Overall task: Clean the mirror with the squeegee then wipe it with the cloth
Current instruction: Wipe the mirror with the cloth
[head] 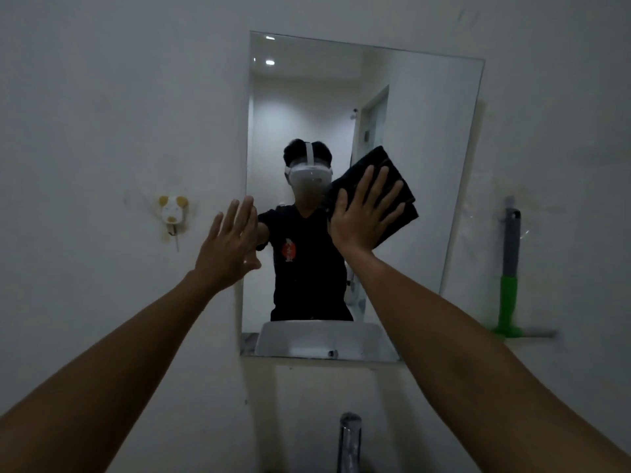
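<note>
A frameless rectangular mirror (426, 131) hangs on the white wall. My right hand (362, 213) lies flat, fingers spread, pressing a folded black cloth (399, 186) against the glass near the mirror's middle. My left hand (232, 240) is open with fingers apart, resting against the mirror's left edge and holding nothing. The squeegee (508, 291), with a grey shaft and green handle, hangs on the wall to the right of the mirror, its blade at the bottom.
A small yellow-and-white animal-shaped hook (173, 209) is stuck to the wall left of the mirror. A chrome tap (349, 438) rises at the bottom centre. The mirror reflects a white basin and a person wearing a headset.
</note>
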